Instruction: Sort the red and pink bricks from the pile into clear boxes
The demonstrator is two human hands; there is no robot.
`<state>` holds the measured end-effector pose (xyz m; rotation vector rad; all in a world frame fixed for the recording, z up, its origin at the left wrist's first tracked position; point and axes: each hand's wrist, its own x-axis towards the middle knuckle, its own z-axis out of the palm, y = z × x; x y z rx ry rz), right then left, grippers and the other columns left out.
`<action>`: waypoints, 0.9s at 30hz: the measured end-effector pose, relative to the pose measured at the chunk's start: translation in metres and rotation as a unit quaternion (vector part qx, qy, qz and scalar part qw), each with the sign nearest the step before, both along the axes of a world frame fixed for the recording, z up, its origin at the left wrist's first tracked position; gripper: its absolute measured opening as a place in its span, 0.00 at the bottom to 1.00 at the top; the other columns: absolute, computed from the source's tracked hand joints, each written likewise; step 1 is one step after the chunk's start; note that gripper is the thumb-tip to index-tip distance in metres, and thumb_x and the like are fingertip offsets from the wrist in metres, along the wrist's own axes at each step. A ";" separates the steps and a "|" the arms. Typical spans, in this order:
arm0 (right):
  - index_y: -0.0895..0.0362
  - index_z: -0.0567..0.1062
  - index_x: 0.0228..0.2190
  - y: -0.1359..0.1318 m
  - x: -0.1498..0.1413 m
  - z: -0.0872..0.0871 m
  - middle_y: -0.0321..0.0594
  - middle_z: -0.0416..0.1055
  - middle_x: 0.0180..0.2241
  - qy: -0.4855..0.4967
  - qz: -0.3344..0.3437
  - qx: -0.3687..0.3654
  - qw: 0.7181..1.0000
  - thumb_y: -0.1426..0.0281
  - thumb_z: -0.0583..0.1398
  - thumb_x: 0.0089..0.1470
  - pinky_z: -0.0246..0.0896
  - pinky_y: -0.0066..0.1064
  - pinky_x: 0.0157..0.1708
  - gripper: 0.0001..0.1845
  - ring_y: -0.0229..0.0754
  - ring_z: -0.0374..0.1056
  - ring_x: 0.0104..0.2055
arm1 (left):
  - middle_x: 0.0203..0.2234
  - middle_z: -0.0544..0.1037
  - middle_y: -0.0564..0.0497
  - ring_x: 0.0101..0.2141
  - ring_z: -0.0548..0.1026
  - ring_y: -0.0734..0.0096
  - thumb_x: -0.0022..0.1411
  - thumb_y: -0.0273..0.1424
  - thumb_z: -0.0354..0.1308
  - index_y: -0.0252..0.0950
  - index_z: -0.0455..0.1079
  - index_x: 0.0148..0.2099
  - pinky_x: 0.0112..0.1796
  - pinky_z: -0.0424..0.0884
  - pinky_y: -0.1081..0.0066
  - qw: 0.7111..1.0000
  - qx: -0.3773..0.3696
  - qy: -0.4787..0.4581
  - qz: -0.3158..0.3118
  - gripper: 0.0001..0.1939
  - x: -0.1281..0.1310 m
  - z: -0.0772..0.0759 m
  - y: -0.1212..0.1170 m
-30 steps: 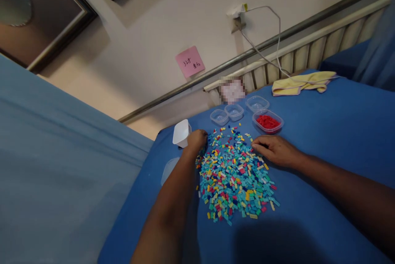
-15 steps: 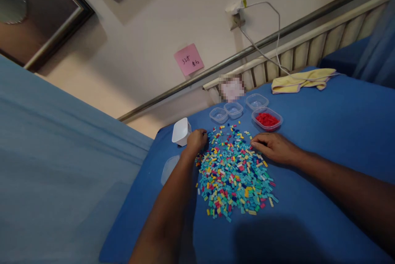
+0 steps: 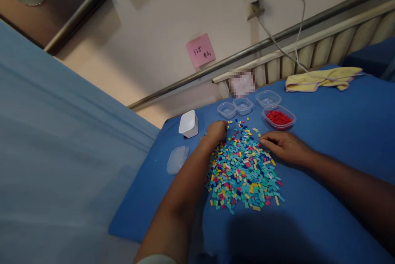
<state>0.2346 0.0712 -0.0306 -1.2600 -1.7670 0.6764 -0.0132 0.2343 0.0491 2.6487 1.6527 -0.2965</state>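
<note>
Your left hand [image 3: 217,131] was at the far left edge of the pile of small coloured pieces [image 3: 247,169], its fingers curled inward and their tips down among the pieces; whether they were clamped on one, I cannot tell. Your right hand [image 3: 285,145] lay low at the pile's right edge, thumb and forefinger drawn close together beside the nearest pieces; whether a piece was pinched there was too small to tell. The pile spread between your two hands and toward you from them, mostly light blue, with yellow, pink, green, white and dark blue mixed in, on the blue tabletop [image 3: 333,128].

Just beyond your right hand you had a clear tub [image 3: 293,121] with red pieces [image 3: 278,117] in it, and behind that another clear tub [image 3: 268,98]. Two smaller clear tubs [image 3: 242,106] stood side by side beyond your left hand, a little to its right. To the left of that hand was a white tub [image 3: 188,123], and nearer you, left of your forearm, lay flat clear lids [image 3: 177,160]. A yellow cloth [image 3: 322,79] lay beyond your right hand, off to its right.
</note>
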 end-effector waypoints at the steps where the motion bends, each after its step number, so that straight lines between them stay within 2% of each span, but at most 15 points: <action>1: 0.52 0.83 0.38 0.000 0.001 0.000 0.39 0.83 0.35 -0.003 -0.001 0.000 1.000 0.57 0.57 0.71 0.66 0.36 0.37 0.18 0.46 0.75 0.35 | 0.51 0.84 0.36 0.51 0.82 0.50 0.69 0.27 0.59 0.36 0.81 0.55 0.49 0.75 0.64 1.000 -0.005 0.000 -0.002 0.15 0.000 -0.001 0.000; 4: 0.52 0.85 0.38 -0.002 0.002 -0.001 0.39 0.83 0.35 -0.012 -0.005 -0.001 1.000 0.56 0.58 0.71 0.66 0.36 0.36 0.19 0.46 0.76 0.35 | 0.51 0.83 0.33 0.51 0.82 0.47 0.65 0.26 0.62 0.34 0.80 0.55 0.51 0.75 0.62 1.000 -0.013 -0.014 -0.005 0.17 0.001 -0.005 -0.004; 7: 0.51 0.85 0.38 -0.003 0.003 -0.001 0.40 0.84 0.35 -0.016 -0.010 0.000 1.000 0.55 0.58 0.71 0.67 0.36 0.35 0.20 0.47 0.77 0.34 | 0.53 0.82 0.32 0.53 0.81 0.46 0.67 0.24 0.58 0.32 0.81 0.54 0.53 0.74 0.59 0.998 -0.013 -0.056 -0.004 0.16 0.001 -0.005 -0.011; 12: 0.52 0.85 0.38 -0.001 0.003 -0.004 0.39 0.84 0.35 -0.021 -0.007 -0.001 1.000 0.55 0.58 0.71 0.67 0.36 0.36 0.20 0.46 0.77 0.35 | 0.50 0.85 0.42 0.51 0.82 0.57 0.68 0.23 0.56 0.33 0.83 0.50 0.54 0.73 0.66 0.983 -0.053 -0.175 -0.011 0.16 0.005 -0.002 -0.019; 15: 0.53 0.85 0.38 0.000 0.003 -0.001 0.39 0.83 0.34 -0.022 -0.003 -0.001 1.000 0.56 0.58 0.71 0.65 0.35 0.35 0.19 0.45 0.76 0.34 | 0.42 0.86 0.46 0.43 0.83 0.64 0.67 0.23 0.55 0.32 0.82 0.52 0.46 0.75 0.70 0.963 -0.085 -0.255 -0.003 0.17 0.013 0.000 -0.018; 19: 0.54 0.83 0.36 0.001 0.001 0.004 0.38 0.81 0.31 -0.018 -0.002 0.009 1.000 0.59 0.58 0.70 0.62 0.35 0.34 0.17 0.43 0.74 0.32 | 0.33 0.83 0.49 0.32 0.80 0.70 0.70 0.27 0.55 0.28 0.80 0.52 0.35 0.73 0.74 0.931 -0.127 -0.343 -0.006 0.15 0.039 0.005 -0.014; 24: 0.53 0.82 0.36 0.005 0.000 0.004 0.37 0.80 0.32 0.000 0.007 0.011 1.000 0.61 0.58 0.70 0.62 0.34 0.35 0.15 0.43 0.73 0.33 | 0.31 0.80 0.52 0.29 0.77 0.75 0.67 0.27 0.62 0.30 0.78 0.43 0.34 0.72 0.74 0.853 -0.183 -0.487 -0.041 0.06 0.092 0.006 -0.014; 27: 0.53 0.83 0.37 0.006 0.000 0.002 0.38 0.81 0.34 0.013 0.014 0.012 1.000 0.61 0.58 0.71 0.64 0.35 0.36 0.15 0.43 0.74 0.34 | 0.30 0.79 0.53 0.28 0.75 0.75 0.66 0.27 0.65 0.31 0.78 0.42 0.33 0.71 0.74 0.840 -0.191 -0.503 -0.072 0.04 0.124 0.004 -0.015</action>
